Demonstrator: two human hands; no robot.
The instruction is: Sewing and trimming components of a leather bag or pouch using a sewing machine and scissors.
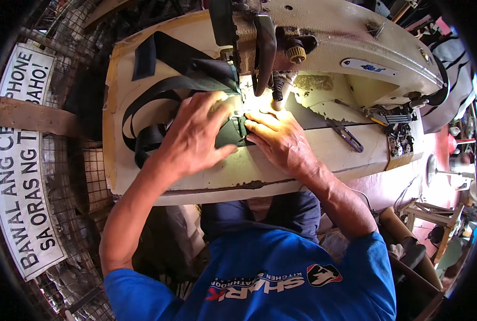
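Right of the right hand (284, 140), a tray (401, 161) (metal parts (401, 144) inside).

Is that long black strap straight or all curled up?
Curled up: the black strap bends round in loops on the cream tabletop, beside the left hand.

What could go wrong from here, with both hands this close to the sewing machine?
The right hand lies close to the lit area under the sewing machine, so its fingers might get pinched or pricked. Loops of dark strap beside the left hand could snag or twist. The small metal tool to the right might get knocked.
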